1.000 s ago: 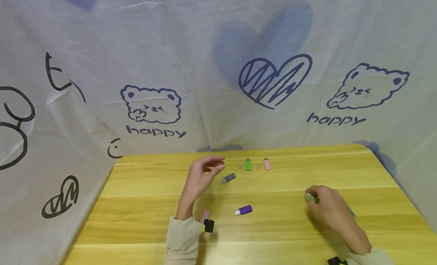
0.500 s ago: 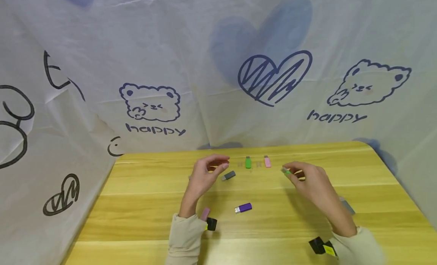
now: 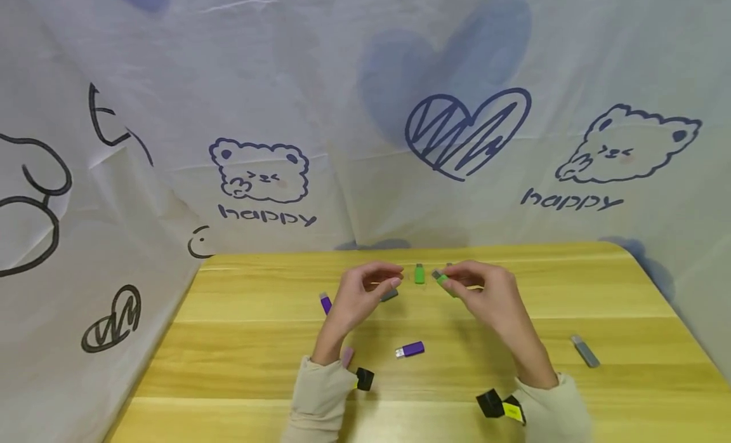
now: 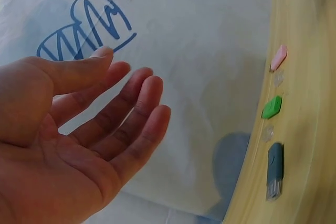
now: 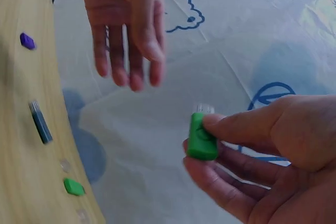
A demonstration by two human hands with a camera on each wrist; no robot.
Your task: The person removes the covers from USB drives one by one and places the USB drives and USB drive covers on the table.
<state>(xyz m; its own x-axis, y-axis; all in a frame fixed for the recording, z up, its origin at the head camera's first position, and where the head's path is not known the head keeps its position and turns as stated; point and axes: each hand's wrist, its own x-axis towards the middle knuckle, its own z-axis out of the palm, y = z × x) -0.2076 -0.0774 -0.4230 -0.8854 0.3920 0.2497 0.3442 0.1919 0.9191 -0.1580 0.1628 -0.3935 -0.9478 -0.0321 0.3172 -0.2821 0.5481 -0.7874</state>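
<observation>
My right hand pinches a green USB stick between thumb and fingers, raised above the table, its clear-capped end showing. Facing it, my left hand hovers with relaxed, slightly bent fingers and holds nothing. Between the hands, farther back, a second green USB stick lies on the table. A grey USB stick is partly hidden behind my left fingertips. In the left wrist view a pink USB stick lies beyond the green one; my right hand mostly covers it in the head view.
Purple USB sticks lie in front and at the left. Another grey USB stick is at the right. A pink stick shows beside my left wrist. Small clear pieces lie between the back sticks. A printed cloth hangs behind the table.
My right hand has carried the green USB stick from the right side up and left toward the left hand, uncovering the right grey stick. The left hand has shifted slightly right.
</observation>
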